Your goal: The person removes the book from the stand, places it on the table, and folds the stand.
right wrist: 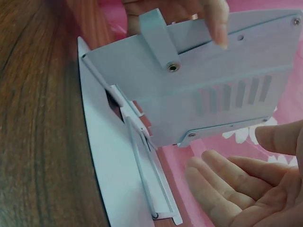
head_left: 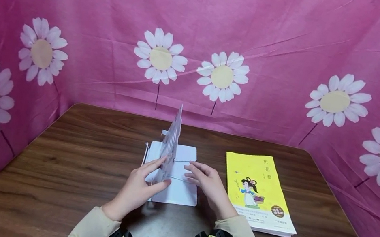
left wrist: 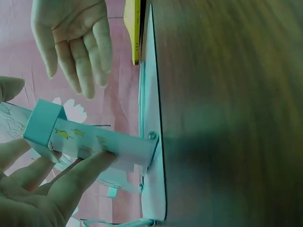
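A pale metal book stand (head_left: 184, 193) sits mid-table, its flat base down and its slotted panel (right wrist: 213, 90) raised nearly upright. My left hand (head_left: 139, 188) holds this panel near its lower edge. The thumb is on the right face and the fingers are on the left one, where the left wrist view shows small yellow printed figures. A bent clip (right wrist: 158, 40) wraps the panel's edge beside that hand. To the right of the panel, above the base, my right hand (head_left: 211, 185) hovers with loosely bent fingers, holding nothing.
A yellow book (head_left: 257, 186) with a cartoon girl on its cover lies on the wooden table (head_left: 56, 172), right of the stand. A thin wire bracket (head_left: 145, 155) sticks out at the stand's left. Pink cloth (head_left: 281, 25) with white daisies surrounds the table.
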### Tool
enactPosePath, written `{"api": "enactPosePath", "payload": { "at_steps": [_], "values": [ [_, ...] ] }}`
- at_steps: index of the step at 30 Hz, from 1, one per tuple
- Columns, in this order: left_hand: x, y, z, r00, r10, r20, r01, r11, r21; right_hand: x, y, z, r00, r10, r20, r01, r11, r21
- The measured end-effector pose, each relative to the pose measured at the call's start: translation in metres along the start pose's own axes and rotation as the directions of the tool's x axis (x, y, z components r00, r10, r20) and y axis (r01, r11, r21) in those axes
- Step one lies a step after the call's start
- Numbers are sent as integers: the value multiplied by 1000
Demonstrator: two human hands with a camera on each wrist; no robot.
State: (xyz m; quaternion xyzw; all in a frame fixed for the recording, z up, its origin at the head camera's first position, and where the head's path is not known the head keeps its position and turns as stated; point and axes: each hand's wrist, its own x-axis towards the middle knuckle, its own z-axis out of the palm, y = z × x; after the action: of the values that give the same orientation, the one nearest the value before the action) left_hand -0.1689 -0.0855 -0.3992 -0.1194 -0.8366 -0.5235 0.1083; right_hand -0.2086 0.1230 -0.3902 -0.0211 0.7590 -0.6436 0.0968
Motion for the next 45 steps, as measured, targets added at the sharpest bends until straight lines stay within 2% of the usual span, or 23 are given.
{"api": "enactPosePath", "payload": {
  "at_steps": [8,17,25,31,34,45],
  "values": [
    [1,1,7,997,83,-6,-83,995,58,-1,-6,-6,1000,6,23,-8,992,122],
    [2,9,11,999,44,32,-47,992,117,-4,-12,-9,999,40,32,-46,978,203],
    [4,13,17,993,102,60,-111,976,188,-3,-14,-13,998,43,38,-51,967,250],
    [5,13,20,991,108,80,-124,965,232,-4,-16,-15,997,62,44,-73,942,328],
    [5,13,23,990,113,83,-131,955,267,-4,-17,-16,998,61,32,-68,928,366],
    [7,17,30,988,106,115,-140,925,354,-4,-20,-24,995,80,-55,-50,908,416]
  ]
}}
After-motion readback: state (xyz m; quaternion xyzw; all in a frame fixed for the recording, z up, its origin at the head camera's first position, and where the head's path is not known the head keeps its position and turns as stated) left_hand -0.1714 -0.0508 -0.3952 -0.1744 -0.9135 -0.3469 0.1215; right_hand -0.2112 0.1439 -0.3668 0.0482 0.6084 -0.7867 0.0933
